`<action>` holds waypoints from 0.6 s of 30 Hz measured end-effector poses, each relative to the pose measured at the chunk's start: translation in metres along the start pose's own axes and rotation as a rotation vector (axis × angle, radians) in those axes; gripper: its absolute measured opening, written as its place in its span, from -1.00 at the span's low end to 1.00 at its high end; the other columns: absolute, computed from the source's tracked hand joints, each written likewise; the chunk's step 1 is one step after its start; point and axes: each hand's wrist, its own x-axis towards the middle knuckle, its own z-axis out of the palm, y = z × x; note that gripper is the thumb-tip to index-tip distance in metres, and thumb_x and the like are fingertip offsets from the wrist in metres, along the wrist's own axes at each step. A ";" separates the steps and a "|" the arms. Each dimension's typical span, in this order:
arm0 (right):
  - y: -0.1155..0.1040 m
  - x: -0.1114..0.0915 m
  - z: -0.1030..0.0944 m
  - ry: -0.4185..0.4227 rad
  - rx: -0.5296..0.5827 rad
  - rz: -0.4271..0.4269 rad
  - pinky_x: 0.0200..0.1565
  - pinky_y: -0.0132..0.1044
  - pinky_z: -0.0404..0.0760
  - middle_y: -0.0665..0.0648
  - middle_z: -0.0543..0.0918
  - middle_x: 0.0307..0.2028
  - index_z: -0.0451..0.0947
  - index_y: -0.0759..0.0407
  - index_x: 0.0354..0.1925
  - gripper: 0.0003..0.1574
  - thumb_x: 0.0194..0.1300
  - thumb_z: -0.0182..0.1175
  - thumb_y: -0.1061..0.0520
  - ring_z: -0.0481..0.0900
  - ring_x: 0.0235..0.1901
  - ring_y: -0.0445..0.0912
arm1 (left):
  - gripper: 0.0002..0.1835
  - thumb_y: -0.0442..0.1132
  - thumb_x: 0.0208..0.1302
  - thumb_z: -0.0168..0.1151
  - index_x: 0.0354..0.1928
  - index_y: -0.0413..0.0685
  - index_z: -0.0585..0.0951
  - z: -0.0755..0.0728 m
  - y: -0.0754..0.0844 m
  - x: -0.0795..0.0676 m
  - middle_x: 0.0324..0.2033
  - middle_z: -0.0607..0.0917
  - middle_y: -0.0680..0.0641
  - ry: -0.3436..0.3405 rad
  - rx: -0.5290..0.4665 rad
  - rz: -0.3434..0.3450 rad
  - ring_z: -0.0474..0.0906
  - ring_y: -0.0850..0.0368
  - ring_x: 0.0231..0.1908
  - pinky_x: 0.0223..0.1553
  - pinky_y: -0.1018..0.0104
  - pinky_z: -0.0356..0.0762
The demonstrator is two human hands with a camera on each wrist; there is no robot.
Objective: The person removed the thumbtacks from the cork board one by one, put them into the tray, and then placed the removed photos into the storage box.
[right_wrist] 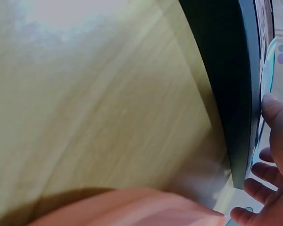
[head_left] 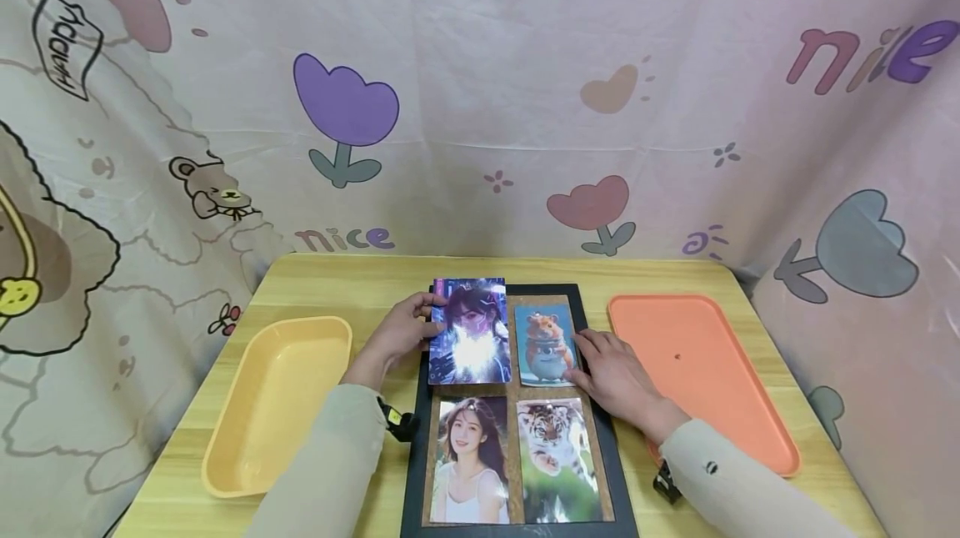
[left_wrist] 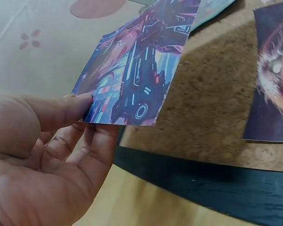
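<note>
My left hand [head_left: 401, 328] pinches the left edge of a purple and blue photo [head_left: 470, 334] between thumb and fingers. In the left wrist view the photo slants up above the cork surface [left_wrist: 212, 84]. My right hand [head_left: 618, 375] rests at the right edge of a hamster photo [head_left: 546, 344], thumb at its lower corner and fingers spread loosely. Both photos are over a black-framed cork board [head_left: 513, 455]. Nearest me on the board lie a portrait photo [head_left: 471, 471] and a tiger cub photo [head_left: 561, 471], side by side.
A yellow tray [head_left: 281, 404] stands left of the board on the wooden table [head_left: 375, 279]. To the right lies an orange tray [head_left: 697, 363], partly under my right forearm. A printed curtain [head_left: 480, 104] hangs behind the table.
</note>
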 end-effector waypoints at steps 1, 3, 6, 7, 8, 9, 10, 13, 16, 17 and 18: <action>0.001 -0.001 0.000 -0.003 0.001 0.003 0.34 0.33 0.45 0.38 0.50 0.40 0.41 0.32 0.47 -0.10 0.47 0.31 -0.23 0.45 0.38 0.32 | -0.57 -0.46 0.47 0.23 0.31 -0.06 0.54 -0.001 0.002 -0.002 0.04 0.45 -0.15 -0.004 -0.003 0.005 0.50 0.03 -0.19 -0.19 0.26 0.60; 0.002 -0.002 0.001 -0.011 -0.001 0.007 0.34 0.32 0.46 0.37 0.49 0.40 0.41 0.32 0.47 -0.10 0.46 0.31 -0.24 0.46 0.38 0.31 | -0.57 -0.46 0.47 0.23 0.32 -0.09 0.53 -0.005 0.006 -0.005 0.05 0.47 -0.18 -0.012 -0.005 0.014 0.52 0.05 -0.21 -0.21 0.28 0.62; 0.003 -0.003 0.003 -0.014 -0.006 0.008 0.33 0.31 0.47 0.37 0.49 0.41 0.42 0.32 0.47 -0.10 0.47 0.30 -0.25 0.46 0.37 0.30 | -0.58 -0.46 0.49 0.21 0.32 -0.12 0.51 -0.011 0.011 -0.011 0.09 0.49 -0.21 -0.030 -0.011 0.019 0.56 0.06 -0.22 -0.21 0.29 0.66; 0.003 -0.003 0.003 -0.015 -0.006 0.009 0.33 0.31 0.47 0.37 0.49 0.41 0.42 0.32 0.47 -0.10 0.47 0.30 -0.25 0.46 0.37 0.31 | -0.58 -0.46 0.50 0.20 0.33 -0.12 0.51 -0.014 0.013 -0.014 0.10 0.49 -0.22 -0.035 -0.010 0.019 0.57 0.05 -0.22 -0.21 0.29 0.67; 0.003 -0.004 0.004 -0.015 -0.004 0.010 0.33 0.31 0.47 0.37 0.49 0.41 0.42 0.32 0.47 -0.10 0.47 0.30 -0.24 0.46 0.38 0.31 | -0.59 -0.46 0.51 0.19 0.33 -0.13 0.50 -0.016 0.014 -0.017 0.10 0.49 -0.23 -0.038 -0.009 0.018 0.58 0.05 -0.22 -0.20 0.28 0.68; 0.003 -0.004 0.004 -0.014 -0.001 0.011 0.33 0.32 0.46 0.38 0.48 0.41 0.42 0.32 0.47 -0.11 0.48 0.29 -0.24 0.46 0.38 0.32 | -0.59 -0.46 0.51 0.19 0.33 -0.13 0.50 -0.019 0.016 -0.019 0.11 0.49 -0.23 -0.040 -0.010 0.018 0.58 0.04 -0.21 -0.18 0.28 0.70; 0.003 -0.004 0.004 -0.012 0.002 0.011 0.33 0.32 0.47 0.38 0.48 0.42 0.42 0.32 0.47 -0.11 0.48 0.29 -0.24 0.46 0.38 0.32 | -0.59 -0.46 0.51 0.18 0.33 -0.13 0.49 -0.022 0.017 -0.022 0.12 0.48 -0.23 -0.040 -0.013 0.017 0.59 0.04 -0.20 -0.16 0.26 0.71; 0.003 -0.004 0.005 -0.011 0.009 0.012 0.33 0.32 0.47 0.38 0.48 0.41 0.42 0.32 0.47 -0.12 0.49 0.29 -0.24 0.46 0.39 0.32 | -0.58 -0.45 0.52 0.18 0.35 -0.15 0.48 -0.033 0.020 -0.032 0.12 0.46 -0.24 -0.038 0.003 0.027 0.59 0.01 -0.15 -0.09 0.22 0.73; 0.002 -0.004 0.004 -0.008 0.012 0.013 0.33 0.32 0.47 0.38 0.49 0.41 0.42 0.33 0.47 -0.12 0.49 0.29 -0.23 0.46 0.38 0.32 | -0.57 -0.43 0.52 0.18 0.36 -0.15 0.46 -0.046 0.021 -0.041 0.12 0.44 -0.23 -0.034 0.030 0.035 0.58 -0.01 -0.11 -0.05 0.20 0.72; 0.002 -0.004 0.004 -0.008 0.012 0.014 0.33 0.32 0.47 0.38 0.49 0.41 0.42 0.33 0.47 -0.12 0.49 0.29 -0.23 0.46 0.38 0.32 | -0.56 -0.42 0.52 0.18 0.37 -0.16 0.45 -0.052 0.021 -0.044 0.11 0.43 -0.22 -0.034 0.043 0.039 0.56 -0.01 -0.11 -0.05 0.21 0.71; 0.002 -0.004 0.004 -0.007 0.013 0.016 0.33 0.32 0.47 0.38 0.49 0.41 0.42 0.33 0.47 -0.11 0.48 0.29 -0.23 0.46 0.39 0.32 | -0.55 -0.42 0.52 0.18 0.38 -0.16 0.44 -0.057 0.020 -0.046 0.11 0.43 -0.22 -0.035 0.053 0.045 0.55 -0.01 -0.11 -0.06 0.22 0.70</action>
